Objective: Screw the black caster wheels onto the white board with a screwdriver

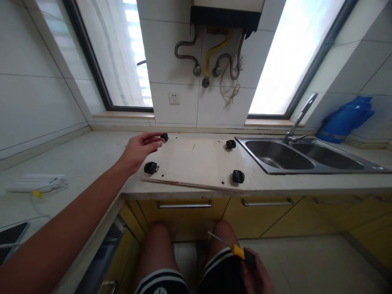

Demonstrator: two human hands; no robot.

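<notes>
A pale wooden board [196,159] lies on the counter with black caster wheels at its corners. My left hand [139,149] reaches over its left side, thumb and index finger closed around the far-left caster wheel [164,136]. Nearer me on that side is another caster wheel [150,167]. At the right corners stand a far caster wheel [230,144] and a near caster wheel [238,176]. Low in front of the cabinets, by my right thigh, my right hand [259,271] grips a screwdriver [238,251] with a yellow and black handle, its thin shaft pointing up and left.
To the board's right is a steel double sink [280,157] with a faucet [300,118]. A blue bundle [346,118] rests behind it. At left lie a white power strip [36,183] and a dark device [12,241]. Yellow cabinets [183,220] with bar handles stand below the counter.
</notes>
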